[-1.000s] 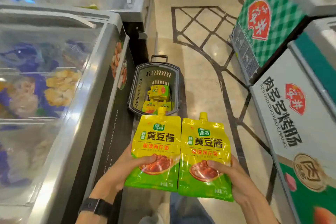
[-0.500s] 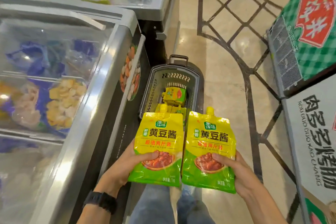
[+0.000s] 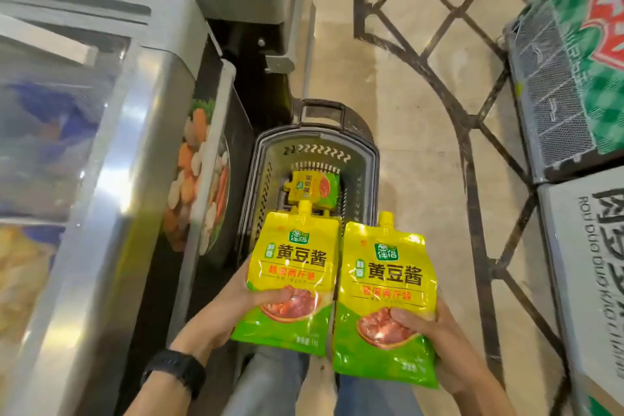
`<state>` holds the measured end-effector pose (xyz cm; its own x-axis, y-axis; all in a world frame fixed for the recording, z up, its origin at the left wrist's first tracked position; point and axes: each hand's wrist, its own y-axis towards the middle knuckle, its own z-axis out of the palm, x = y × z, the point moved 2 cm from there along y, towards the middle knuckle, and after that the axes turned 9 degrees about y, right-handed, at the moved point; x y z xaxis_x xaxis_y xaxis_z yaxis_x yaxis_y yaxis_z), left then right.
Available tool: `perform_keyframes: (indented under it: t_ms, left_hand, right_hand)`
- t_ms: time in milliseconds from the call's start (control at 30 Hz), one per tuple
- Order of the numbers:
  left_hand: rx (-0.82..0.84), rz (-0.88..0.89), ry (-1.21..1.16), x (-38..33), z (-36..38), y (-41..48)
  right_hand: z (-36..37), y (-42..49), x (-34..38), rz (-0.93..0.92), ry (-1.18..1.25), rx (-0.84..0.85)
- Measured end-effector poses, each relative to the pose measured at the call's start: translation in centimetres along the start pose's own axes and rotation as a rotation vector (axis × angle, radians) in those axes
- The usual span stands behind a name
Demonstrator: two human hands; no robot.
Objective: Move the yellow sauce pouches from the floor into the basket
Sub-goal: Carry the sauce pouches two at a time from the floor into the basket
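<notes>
Chest freezer (image 3: 111,199) w/ glass lid fills the left side. A green-checked cabinet (image 3: 574,54) and a white printed cabinet (image 3: 587,263) stand along the right. Between them runs the tiled floor (image 3: 422,132), beige w/ dark lattice lines. The grey basket (image 3: 370,162) sits on the floor right against the freezer's front, handle at its far end. Inside it, toward the far end, one yellow sauce pouch (image 3: 314,186) lies on its side (more may be under it, can't tell). Two more pouches are held in the air over the basket's near end, spouts pointing away, labels up, side by side and nearly touching. L pouch (image 3: 293,263) is gripped by the L hand (image 3: 219,317), thumb across the lower front, fingers behind. R pouch (image 3: 388,284) is gripped the same way by the R hand (image 3: 442,344), thumb on the food picture. Most of each pouch sticks out beyond the grip. Black watch (image 3: 175,373) on the L wrist.
</notes>
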<state>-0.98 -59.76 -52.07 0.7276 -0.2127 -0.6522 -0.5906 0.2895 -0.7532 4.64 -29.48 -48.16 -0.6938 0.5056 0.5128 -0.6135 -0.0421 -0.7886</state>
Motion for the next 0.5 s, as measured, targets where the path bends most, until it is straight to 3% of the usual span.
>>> perform_keyframes:
  t_ms: [300, 500]
  left_hand:
    - [-0.130, -0.021, 0.102, 8.5, -3.1, 26.3]
    - [-0.162, -0.032, 0.166, 14.6, -5.5, 37.6]
  right_hand:
    - [-5.1, 17.7, -2.6, 0.077, -0.170, 0.063]
    - [-8.0, 24.6, -3.0, 0.098, -0.344, 0.059]
